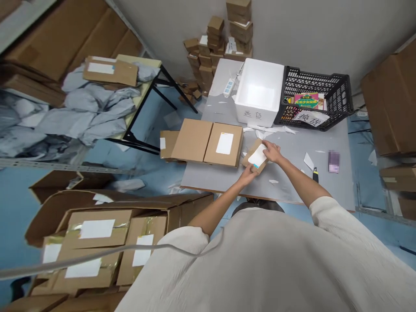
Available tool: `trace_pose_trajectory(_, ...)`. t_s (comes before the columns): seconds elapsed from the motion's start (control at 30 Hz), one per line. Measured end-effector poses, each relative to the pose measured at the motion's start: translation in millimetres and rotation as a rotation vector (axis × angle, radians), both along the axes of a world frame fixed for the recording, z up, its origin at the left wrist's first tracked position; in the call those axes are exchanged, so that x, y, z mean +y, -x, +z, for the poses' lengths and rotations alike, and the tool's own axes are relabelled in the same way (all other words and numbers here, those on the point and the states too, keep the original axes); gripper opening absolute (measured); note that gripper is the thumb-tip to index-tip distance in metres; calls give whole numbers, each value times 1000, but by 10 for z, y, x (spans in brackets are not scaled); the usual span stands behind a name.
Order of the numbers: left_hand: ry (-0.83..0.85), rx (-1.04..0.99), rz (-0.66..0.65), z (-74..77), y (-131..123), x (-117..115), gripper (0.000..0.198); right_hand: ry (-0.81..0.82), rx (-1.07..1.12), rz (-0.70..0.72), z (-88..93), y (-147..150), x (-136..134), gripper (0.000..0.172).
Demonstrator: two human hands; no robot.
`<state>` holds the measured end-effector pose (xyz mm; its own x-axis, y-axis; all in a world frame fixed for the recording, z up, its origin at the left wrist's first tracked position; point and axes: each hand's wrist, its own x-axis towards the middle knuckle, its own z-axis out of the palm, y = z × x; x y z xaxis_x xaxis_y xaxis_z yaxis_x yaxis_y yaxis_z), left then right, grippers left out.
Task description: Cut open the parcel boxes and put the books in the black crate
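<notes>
Between my hands is a small brown cardboard box (247, 161) with a white label (258, 155) on its upper face. My left hand (248, 176) grips its near edge, fingers closed round it. At the far right side, my right hand (272, 151) holds the box by its corner, with the fingertips on the label. Just left of the small box, two larger cardboard boxes (194, 139) lie side by side on the grey table (214, 177). The right one of these carries a white label (225, 143). A utility knife (315, 175) with a yellow and black handle lies to the right.
A white foam box (242, 113) and a black plastic crate (346, 97) with colourful packages stand at the table's back. Paper scraps (308, 161) and a power strip (229, 88) lie on the table. A large carton (191, 212) of labelled boxes stands at lower left; a grey cable (139, 247) crosses there.
</notes>
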<state>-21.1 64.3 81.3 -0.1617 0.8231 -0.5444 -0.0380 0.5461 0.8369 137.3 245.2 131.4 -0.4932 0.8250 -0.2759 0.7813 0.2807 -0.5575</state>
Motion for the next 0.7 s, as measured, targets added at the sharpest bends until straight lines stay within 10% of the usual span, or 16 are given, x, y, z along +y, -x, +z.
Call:
trace_pose_trajectory(0.17, 52, 69, -60, -16, 145, -135, 71, -25, 77, 73, -114, 401, 38, 78)
trace_pose_trajectory(0.43, -39, 277, -245, -1, 269, -120, 46, 222, 241, -337, -499, 78, -455, 72)
trace_pose_trajectory(0.7, -5, 244, -236, 36, 347, -143, 44, 439, 370, -366, -406, 32, -469, 89)
